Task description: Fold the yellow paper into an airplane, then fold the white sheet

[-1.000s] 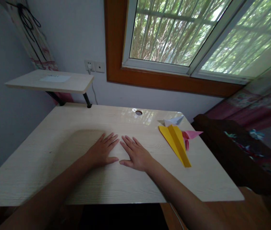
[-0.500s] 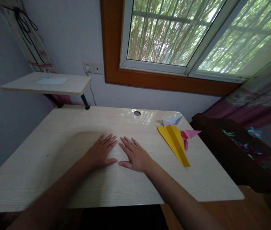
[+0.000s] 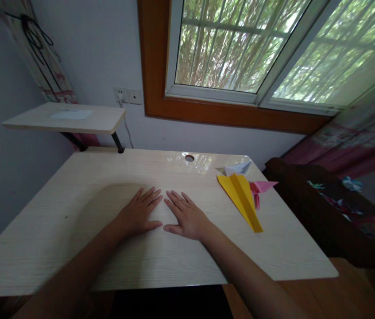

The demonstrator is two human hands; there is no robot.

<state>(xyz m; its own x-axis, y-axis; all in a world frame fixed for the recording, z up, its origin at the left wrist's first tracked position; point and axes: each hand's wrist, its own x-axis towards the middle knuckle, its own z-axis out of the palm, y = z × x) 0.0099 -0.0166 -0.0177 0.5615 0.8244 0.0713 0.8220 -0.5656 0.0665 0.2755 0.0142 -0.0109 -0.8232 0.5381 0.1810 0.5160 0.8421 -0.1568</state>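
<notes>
My left hand (image 3: 139, 212) lies flat on the pale wooden desk (image 3: 187, 261), palm down, fingers spread. Beside it, my right hand (image 3: 185, 215) rests the same way, with the fingertips of both hands close together. Neither hand holds anything. To the right of my right hand lies a yellow paper airplane (image 3: 241, 198), its narrow end pointing toward me. Partly behind it are a pink folded paper piece (image 3: 264, 186) and a white folded paper piece (image 3: 237, 168), whose exact shapes I cannot make out.
A small raised shelf (image 3: 64, 118) with a white paper slip (image 3: 71, 114) stands at the desk's back left. A round cable hole (image 3: 189, 158) is near the back edge. Right of the desk is a dark brown piece of furniture (image 3: 310, 199) with small colourful items on it.
</notes>
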